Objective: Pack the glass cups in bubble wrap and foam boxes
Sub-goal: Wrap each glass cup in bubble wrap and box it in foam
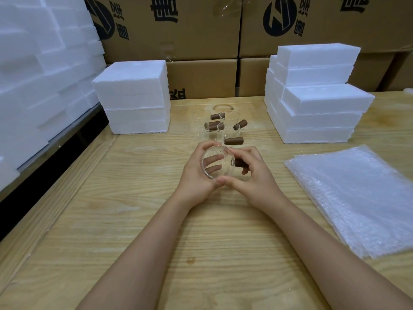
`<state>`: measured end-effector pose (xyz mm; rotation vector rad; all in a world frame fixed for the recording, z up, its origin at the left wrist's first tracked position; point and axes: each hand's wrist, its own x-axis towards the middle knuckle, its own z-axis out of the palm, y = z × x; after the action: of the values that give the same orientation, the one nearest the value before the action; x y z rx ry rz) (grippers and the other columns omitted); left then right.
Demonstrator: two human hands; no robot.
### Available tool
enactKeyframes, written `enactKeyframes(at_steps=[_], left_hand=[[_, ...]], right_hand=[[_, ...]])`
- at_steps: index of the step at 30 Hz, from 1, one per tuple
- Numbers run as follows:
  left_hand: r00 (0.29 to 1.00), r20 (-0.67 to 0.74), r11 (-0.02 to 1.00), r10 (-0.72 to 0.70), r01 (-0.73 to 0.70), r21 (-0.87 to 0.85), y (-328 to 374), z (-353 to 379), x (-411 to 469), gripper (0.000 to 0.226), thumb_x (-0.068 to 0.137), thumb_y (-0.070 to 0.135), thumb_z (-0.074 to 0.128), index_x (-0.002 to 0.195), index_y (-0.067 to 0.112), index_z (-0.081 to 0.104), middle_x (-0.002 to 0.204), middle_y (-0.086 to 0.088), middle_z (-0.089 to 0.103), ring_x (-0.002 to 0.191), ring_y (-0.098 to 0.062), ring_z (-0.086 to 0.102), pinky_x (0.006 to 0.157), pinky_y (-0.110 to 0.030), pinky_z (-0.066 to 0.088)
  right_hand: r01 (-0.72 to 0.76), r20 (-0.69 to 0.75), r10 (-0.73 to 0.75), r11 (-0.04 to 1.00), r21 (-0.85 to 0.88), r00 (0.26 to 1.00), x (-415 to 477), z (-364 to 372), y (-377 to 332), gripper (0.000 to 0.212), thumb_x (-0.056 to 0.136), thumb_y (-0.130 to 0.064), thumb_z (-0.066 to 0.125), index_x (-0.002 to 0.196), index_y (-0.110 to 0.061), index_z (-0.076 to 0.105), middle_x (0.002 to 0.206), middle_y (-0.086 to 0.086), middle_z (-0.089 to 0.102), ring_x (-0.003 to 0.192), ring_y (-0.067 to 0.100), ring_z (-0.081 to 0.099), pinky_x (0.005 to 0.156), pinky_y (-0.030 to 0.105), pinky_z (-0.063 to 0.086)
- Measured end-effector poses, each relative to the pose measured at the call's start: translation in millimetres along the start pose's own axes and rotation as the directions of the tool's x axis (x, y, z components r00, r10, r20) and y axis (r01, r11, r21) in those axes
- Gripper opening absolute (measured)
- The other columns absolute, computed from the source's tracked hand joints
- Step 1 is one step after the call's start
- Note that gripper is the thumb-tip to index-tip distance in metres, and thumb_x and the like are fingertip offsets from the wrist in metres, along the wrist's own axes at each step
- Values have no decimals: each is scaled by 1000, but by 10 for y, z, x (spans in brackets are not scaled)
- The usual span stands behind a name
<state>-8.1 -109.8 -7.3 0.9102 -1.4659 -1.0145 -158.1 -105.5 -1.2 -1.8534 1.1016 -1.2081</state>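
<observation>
A clear glass cup [218, 163] with a brown wooden handle is held above the middle of the wooden table [134, 209], tilted with its mouth toward me. My left hand [197, 175] grips its left side, fingers showing through the glass. My right hand [252, 173] curls round its right side at the handle. Behind them stand several more glass cups [215, 128] with brown handles. A stack of bubble wrap sheets [357, 198] lies at the right. Foam boxes are stacked at the back left [134, 97] and back right [317, 97].
A tall pile of white foam pieces [40, 81] fills the left side beyond the table's edge. Brown cardboard cartons [201, 36] with black print form a wall behind the table.
</observation>
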Motion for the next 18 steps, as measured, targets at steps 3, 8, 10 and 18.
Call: enactKeyframes(at_steps=[3,8,10,18], left_hand=[[1000,12,1000,2,-1,-29,6,5,0,67,66,-9,80,114,24,47,127,11,50,119,-24,58,93,-29,51],[1000,17,998,-11,12,-57,4,-10,4,66,64,6,88,113,25,47,126,8,52,119,-21,58,96,-31,50],[1000,25,998,-14,16,-61,-15,-15,13,69,65,-11,82,112,26,47,125,8,53,118,-19,59,95,-29,50],[999,53,999,-3,5,-42,8,-8,-7,106,61,2,85,138,49,30,135,-3,49,116,-19,62,94,-33,53]], right_hand=[[26,23,-28,996,85,999,17,-43,13,63,70,-11,82,124,-27,53,104,-6,48,91,-11,52,77,11,38],[16,27,-25,954,299,999,31,-103,51,47,77,4,72,118,-16,62,103,3,57,90,0,59,82,18,48],[-25,7,25,875,483,1000,33,-133,75,33,76,5,67,106,-10,66,98,6,65,91,11,63,86,27,50],[-29,-144,173,731,681,974,87,-144,109,17,71,-10,68,87,-6,65,77,5,72,76,19,70,72,26,57]])
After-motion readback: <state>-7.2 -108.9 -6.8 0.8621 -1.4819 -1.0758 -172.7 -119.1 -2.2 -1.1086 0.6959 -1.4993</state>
